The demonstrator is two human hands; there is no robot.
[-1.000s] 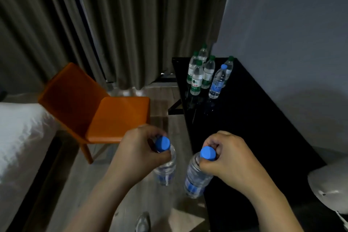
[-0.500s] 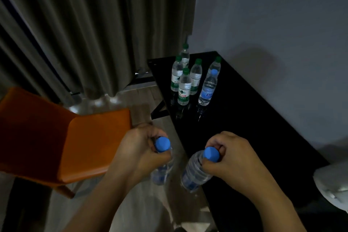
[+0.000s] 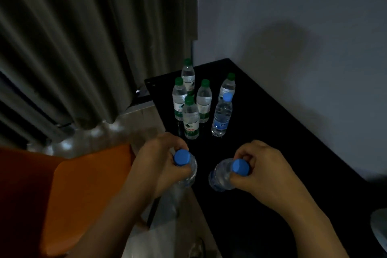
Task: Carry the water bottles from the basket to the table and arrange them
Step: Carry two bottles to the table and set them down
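My left hand [image 3: 156, 165] grips a clear blue-capped water bottle [image 3: 182, 158] by its neck, hanging over the table's near left edge. My right hand [image 3: 262, 170] holds a second blue-capped bottle [image 3: 222, 174] by the neck, tilted, above the black table [image 3: 272, 153]. Further back on the table stand several green-capped bottles [image 3: 191, 119] in a cluster, with one blue-capped bottle [image 3: 222, 116] at their right. The basket is out of view.
An orange chair [image 3: 83, 190] stands close to the table's left side. Grey curtains [image 3: 83, 37] hang behind it, and a pale wall [image 3: 293, 27] runs along the table's right. A white rounded object [image 3: 380, 228] sits at the right edge.
I have moved nearer to the table. Both held bottles now hang close to the standing cluster, and the chair has slid to the lower left of the view.
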